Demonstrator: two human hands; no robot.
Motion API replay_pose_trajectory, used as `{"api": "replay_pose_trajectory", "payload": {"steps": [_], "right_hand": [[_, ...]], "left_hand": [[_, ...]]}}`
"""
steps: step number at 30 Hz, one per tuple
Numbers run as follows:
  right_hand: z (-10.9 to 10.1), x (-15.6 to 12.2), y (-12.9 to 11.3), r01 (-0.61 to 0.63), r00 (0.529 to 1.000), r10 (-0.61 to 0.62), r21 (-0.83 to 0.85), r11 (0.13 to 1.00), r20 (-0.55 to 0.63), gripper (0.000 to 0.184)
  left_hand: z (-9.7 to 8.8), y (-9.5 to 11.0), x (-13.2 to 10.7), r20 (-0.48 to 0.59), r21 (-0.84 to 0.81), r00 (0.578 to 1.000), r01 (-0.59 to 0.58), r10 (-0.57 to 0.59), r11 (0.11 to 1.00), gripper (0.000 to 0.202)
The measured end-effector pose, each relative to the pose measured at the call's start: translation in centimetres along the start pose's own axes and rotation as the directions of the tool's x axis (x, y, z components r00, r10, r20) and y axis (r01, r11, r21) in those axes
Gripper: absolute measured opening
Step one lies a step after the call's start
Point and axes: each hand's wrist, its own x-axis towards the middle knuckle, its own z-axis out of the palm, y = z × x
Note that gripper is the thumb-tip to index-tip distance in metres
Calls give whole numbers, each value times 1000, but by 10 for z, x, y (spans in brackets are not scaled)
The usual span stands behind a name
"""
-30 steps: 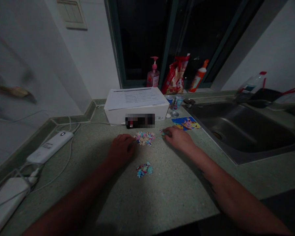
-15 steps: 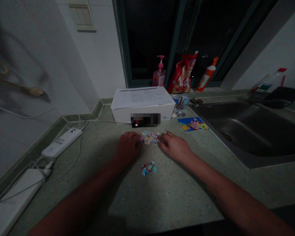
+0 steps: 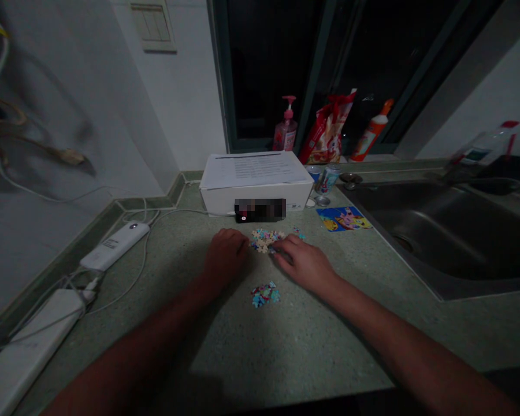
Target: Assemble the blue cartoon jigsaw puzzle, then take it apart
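A loose pile of small coloured puzzle pieces [image 3: 265, 239] lies on the green speckled counter [image 3: 286, 341]. My left hand [image 3: 224, 257] rests curled at the pile's left edge, fingers bent on the counter. My right hand [image 3: 301, 263] lies at the pile's right edge with its fingertips on the pieces; whether it pinches one is hidden. A smaller cluster of joined pieces [image 3: 264, 294] sits nearer to me, between my forearms. A few stray pieces [image 3: 299, 233] lie just beyond my right hand.
A white box [image 3: 255, 180] with a printed sheet on top stands behind the pile, a colourful picture card [image 3: 343, 218] to its right. A steel sink [image 3: 450, 231] fills the right. Power strips [image 3: 112, 245] and cables lie left. Bottles and a red bag [image 3: 327, 130] line the window sill.
My right hand slid left from the stray pieces onto the right edge of the main pile. The left hand stayed at the pile's left edge. The camera shifted slightly.
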Motion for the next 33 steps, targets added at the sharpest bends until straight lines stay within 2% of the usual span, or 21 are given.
{"api": "replay_pose_trajectory", "payload": {"steps": [3,7,12,17,19,22,25,27,29,33], "right_hand": [[0,-1,-3,47,997,-40,104,993,-69,27],[3,0,-4,77,994,-47,315,946,-100,15],[13,3,-2,-26,999,34,557,830,-4,11],[20,6,2,-201,979,130,629,751,158,12],[19,8,5,-211,976,132,631,747,171,11],[9,12,17,-133,991,129,552,823,46,10],[-8,16,40,-125,981,163,297,947,-106,16],[-18,18,57,-198,969,215,133,971,-124,20],[-24,19,69,-286,950,287,27,958,-121,21],[-26,20,78,-380,925,377,-109,919,-45,24]], "left_hand": [[-2,5,-5,-5,-86,999,-42,42,995,18],[-3,11,-14,-57,-102,975,-218,213,971,19],[-6,10,-20,-104,-107,943,-326,316,939,19],[-8,11,-22,-108,-118,920,-388,376,914,19],[-7,12,-21,-88,-115,922,-385,376,916,20],[-3,9,-19,-69,-83,958,-282,277,956,26],[1,1,-13,-26,-21,989,-144,144,989,31],[4,-6,-8,0,28,997,-75,75,997,29],[7,-10,-5,14,57,999,-41,40,998,29],[10,-11,-4,69,89,997,-46,40,995,30]]}}
